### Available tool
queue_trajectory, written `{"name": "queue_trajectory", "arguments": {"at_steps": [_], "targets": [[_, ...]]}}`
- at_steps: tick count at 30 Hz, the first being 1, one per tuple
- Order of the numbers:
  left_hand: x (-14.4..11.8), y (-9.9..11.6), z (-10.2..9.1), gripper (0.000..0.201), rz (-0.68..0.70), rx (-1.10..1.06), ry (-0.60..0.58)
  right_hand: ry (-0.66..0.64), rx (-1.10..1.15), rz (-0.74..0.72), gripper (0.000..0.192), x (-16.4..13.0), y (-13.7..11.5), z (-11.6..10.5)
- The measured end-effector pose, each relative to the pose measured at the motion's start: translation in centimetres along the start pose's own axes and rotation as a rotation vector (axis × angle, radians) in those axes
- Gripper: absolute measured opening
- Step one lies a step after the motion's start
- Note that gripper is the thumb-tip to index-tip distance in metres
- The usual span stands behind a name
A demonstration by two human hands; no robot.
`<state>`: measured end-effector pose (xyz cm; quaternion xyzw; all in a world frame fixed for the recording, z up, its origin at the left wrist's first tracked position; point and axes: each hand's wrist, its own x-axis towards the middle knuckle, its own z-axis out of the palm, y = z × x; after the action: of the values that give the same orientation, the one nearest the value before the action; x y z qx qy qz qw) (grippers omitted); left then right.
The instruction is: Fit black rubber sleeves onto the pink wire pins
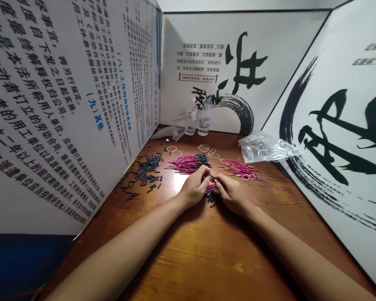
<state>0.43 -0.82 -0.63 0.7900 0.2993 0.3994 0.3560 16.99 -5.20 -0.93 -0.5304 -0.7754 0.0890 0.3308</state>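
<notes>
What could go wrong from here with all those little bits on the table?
The small dark piece at the fingertips of the left hand and right hand could slip and get lost among the black pieces below.

The loose black pile lies spread out on the left, so a stray forearm might scatter it.

The black-ended pink sticks and the right-hand pink sticks lie close together; a nudge might mix them.

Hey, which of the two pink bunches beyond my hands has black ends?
The left bunch, beyond your left hand: black shows along its right end, while the right bunch shows none.
</notes>
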Motion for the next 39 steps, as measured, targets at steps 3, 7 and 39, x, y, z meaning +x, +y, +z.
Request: {"name": "queue_trajectory", "arguments": {"at_steps": [3,7,39], "targets": [[-0.1,0.0,0.0,0.005,-0.004,-0.008,-0.004,-0.003,-0.005,0.004,0.023,-0.1,0.2,0.1],[0.0,-0.1,0.1,0.006,-0.005,-0.012,-0.001,0.002,-0.014,0.005,0.023,-0.2,0.3,0.3],[3.1,-2.3,-1.3,0.005,0.035,0.000,0.101,0.108,-0.051,0.060,0.025,3.0,0.5,1.3]]}}
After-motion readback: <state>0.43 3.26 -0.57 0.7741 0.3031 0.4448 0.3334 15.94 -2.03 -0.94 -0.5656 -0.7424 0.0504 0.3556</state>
